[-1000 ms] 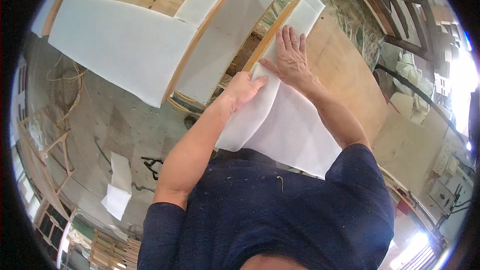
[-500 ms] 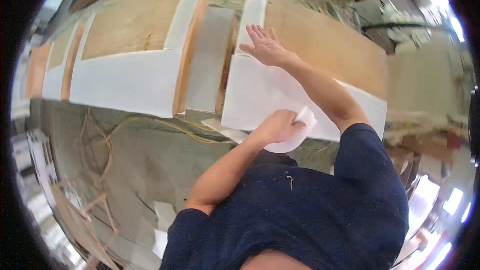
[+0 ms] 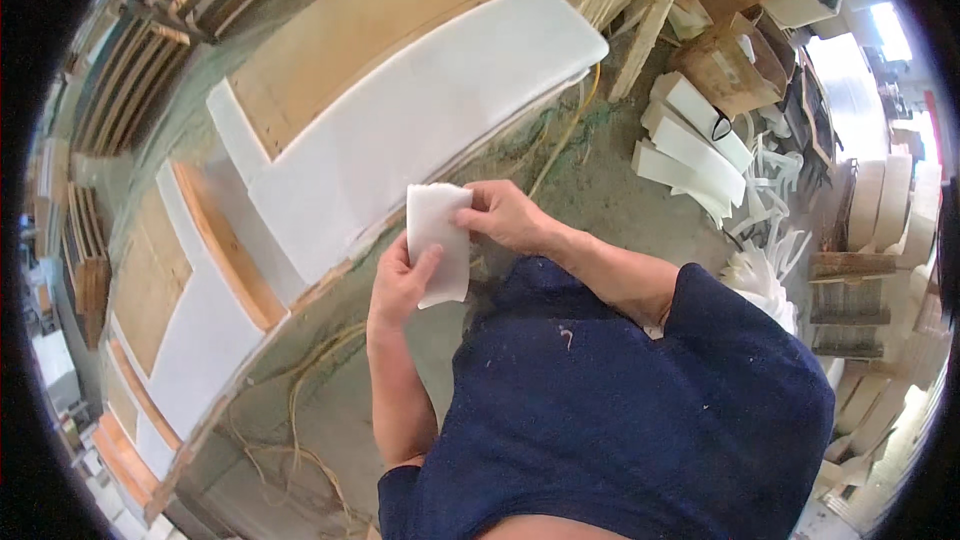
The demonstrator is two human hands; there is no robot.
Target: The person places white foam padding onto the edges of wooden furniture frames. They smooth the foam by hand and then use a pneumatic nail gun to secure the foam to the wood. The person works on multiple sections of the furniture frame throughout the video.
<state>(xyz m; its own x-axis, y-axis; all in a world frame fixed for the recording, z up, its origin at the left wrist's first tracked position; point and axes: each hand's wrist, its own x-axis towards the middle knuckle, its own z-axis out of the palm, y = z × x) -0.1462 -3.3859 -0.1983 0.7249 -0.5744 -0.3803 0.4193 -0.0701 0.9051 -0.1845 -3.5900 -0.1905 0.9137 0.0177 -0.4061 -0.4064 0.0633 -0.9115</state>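
Note:
A soft white sheet (image 3: pixel 436 240), perhaps foam, is folded or rolled into a small rectangle in front of my chest. My left hand (image 3: pixel 398 285) grips its lower left side, thumb over the front face. At its upper right edge, my right hand (image 3: pixel 508 215) pinches it between thumb and fingers. Beyond the sheet lies a long wooden panel (image 3: pixel 365 35) with a white covering (image 3: pixel 400 125) along its near side and one end. Farther left is another panel (image 3: pixel 155 290), also edged in white, with an orange-brown wooden side (image 3: pixel 225 245) facing the gap.
On the floor at the right lie white foam blocks (image 3: pixel 690 145), white scraps (image 3: pixel 765 280) and an open cardboard box (image 3: pixel 730 70). Yellow cords (image 3: pixel 300 380) run under the panels' near edge. Wooden frames (image 3: pixel 130 80) stand at the far left.
My right hand has left the panel's white surface and now grips the sheet with my left. The sheet is lifted off the near edge. My view has turned to the right.

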